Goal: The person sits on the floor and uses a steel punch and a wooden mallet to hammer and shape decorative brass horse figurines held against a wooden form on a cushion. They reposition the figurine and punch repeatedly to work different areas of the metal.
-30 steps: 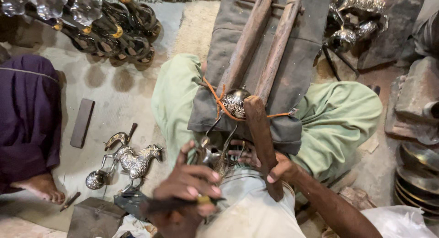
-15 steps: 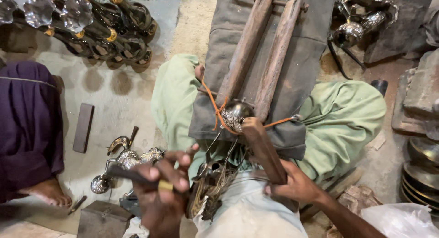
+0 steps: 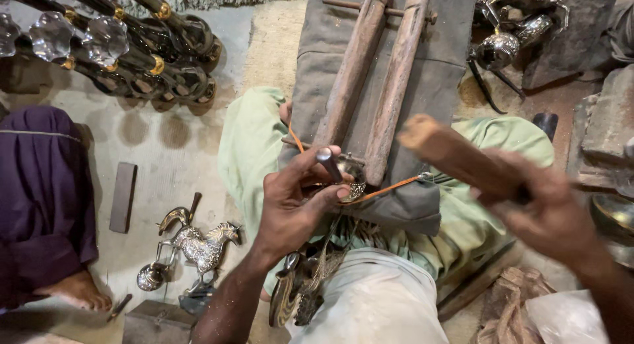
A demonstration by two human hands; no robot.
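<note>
Left hand (image 3: 297,202): grip closed round a short metal punch (image 3: 328,164), whose long axis tilts from upper left down toward lower right, its tip at a small silver ornamented piece (image 3: 352,175). That piece sits at the near end of two wooden bars (image 3: 373,79), which lie side by side on a grey cloth pad (image 3: 449,60) across the person's lap and run away from the person, leaning slightly right; an orange cord (image 3: 383,191) is stretched across the piece. Right hand (image 3: 545,212): grip closed on a wooden mallet (image 3: 456,155), blurred, long axis pointing up and left, its head raised clear of the punch and to the right of the bars. Floor (image 3: 165,146), left: a silver horse figurine (image 3: 198,246) lying on its side, a flat dark bar (image 3: 123,196), and a row of dark stemmed pieces with clear faceted knobs (image 3: 99,43). Far left, another person's purple garment (image 3: 39,185) and bare foot (image 3: 76,290). Lower right edge: stacked metal bowls (image 3: 614,218); contents cannot be made out.
</note>
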